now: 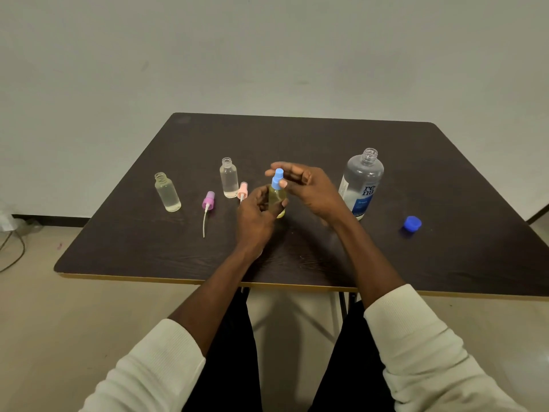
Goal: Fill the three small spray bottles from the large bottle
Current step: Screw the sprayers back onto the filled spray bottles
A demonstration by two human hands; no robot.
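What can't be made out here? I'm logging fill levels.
- Held bottle, head view: the left hand wraps its lower body, so its level is hidden.
- Right hand: whether the fingers touch the blue sprayer is unclear; motion blur.
- Pink sprayer: its tube is hidden behind the left hand.
- Large bottle: small label print too tiny to read.

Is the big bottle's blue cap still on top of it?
No, the big bottle stands open with its threaded neck bare, and the blue cap lies on the table to its right.
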